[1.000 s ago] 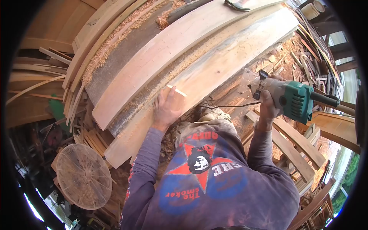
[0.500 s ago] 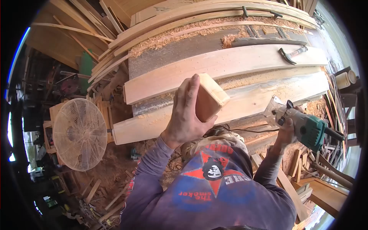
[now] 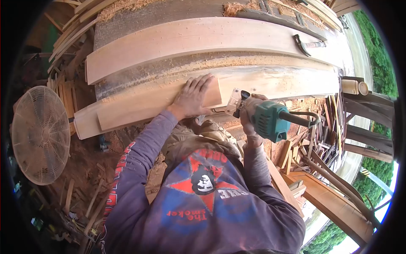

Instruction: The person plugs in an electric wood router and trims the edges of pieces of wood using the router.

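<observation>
My left hand lies on a short wooden board, its fingers over the upper face near the right end. This board rests on a long pale plank along the near side of the bench. My right hand is wrapped round a green and silver power trimmer, held just right of the short board, with its clear base toward the plank. Beyond, a second wide plank lies roughly parallel, with a claw hammer on its right part.
A round fan stands at the left. Wood shavings lie on the bench top. Scrap wood is piled at the right, near a long wooden panel. Pale containers stand beyond the bench's right end.
The short board, raised and tilted in my left hand half a second ago, now lies flat on the near plank. The trimmer has come closer to my left hand, and the view has shifted.
</observation>
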{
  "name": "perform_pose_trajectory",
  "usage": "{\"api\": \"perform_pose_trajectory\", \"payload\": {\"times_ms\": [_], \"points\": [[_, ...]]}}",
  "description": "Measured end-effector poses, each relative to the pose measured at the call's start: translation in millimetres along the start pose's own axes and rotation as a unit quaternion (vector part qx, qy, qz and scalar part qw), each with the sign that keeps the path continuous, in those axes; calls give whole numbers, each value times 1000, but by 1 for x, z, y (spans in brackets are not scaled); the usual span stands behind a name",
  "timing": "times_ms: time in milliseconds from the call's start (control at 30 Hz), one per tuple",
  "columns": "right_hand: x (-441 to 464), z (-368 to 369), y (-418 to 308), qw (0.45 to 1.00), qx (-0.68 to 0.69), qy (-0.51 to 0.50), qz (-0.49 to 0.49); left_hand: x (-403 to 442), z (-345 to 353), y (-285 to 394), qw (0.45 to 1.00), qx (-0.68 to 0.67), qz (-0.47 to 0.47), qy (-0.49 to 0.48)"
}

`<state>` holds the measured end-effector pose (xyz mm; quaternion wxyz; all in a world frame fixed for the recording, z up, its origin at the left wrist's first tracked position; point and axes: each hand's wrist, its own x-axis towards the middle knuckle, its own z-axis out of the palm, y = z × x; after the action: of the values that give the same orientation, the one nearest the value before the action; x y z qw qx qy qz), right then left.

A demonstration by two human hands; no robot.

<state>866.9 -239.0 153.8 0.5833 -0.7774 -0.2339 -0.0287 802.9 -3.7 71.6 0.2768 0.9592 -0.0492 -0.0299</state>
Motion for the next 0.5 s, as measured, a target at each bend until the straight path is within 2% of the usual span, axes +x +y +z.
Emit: {"api": "perform_pose_trajectory", "payload": {"times_ms": [67,167,233,433,500], "points": [[-4,14,8,999,-19,-21,23,-3,-7,12,994,31,7,105],[-5,33,17,998,-40,-32,38,-1,-1,12,989,-52,-1,139],[-3,41,13,998,-47,-29,33,0,1,9,990,-49,-12,132],[-2,54,4,992,5,-24,121,1,-6,8,988,-71,-21,134],[-3,55,9,992,-16,-37,120,0,-6,7,987,-74,-24,137]]}}
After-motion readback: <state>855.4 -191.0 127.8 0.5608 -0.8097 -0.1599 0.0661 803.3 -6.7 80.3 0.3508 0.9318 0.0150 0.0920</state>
